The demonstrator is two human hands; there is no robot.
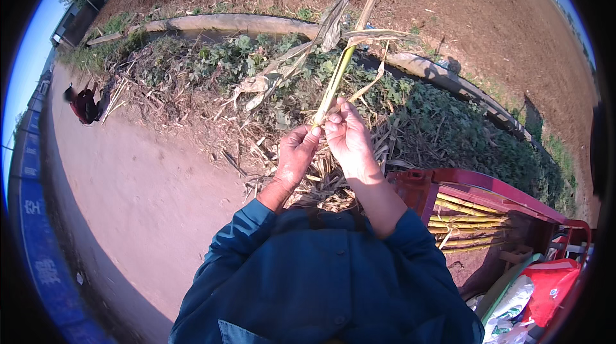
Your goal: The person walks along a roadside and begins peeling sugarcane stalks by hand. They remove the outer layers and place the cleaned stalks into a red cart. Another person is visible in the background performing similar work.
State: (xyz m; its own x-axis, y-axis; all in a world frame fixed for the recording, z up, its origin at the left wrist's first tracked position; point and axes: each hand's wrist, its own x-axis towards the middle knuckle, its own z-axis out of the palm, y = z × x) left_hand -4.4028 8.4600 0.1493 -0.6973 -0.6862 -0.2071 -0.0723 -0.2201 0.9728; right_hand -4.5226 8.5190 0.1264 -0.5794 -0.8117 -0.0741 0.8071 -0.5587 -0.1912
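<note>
A long yellow-green stalk [342, 66], which looks like sugarcane, slants up and away in front of me. Withered leaves [332, 24] hang from its upper length. My left hand [294, 150] grips the stalk's near end, thumb on top. Just to the right, my right hand [347, 133] has its fingertips pinched on a dry leaf sheath [337, 109] beside the stalk. Stripped dry leaves [332, 178] lie in a heap on the ground below both hands.
A red cart bed [486, 181] at the right holds several yellow canes [467, 221] and a red bag [551, 286]. Leafy plants [433, 118] border a concrete ditch edge [250, 23]. Another person [86, 104] is low beside some stalks [114, 100] on the dirt road [144, 190].
</note>
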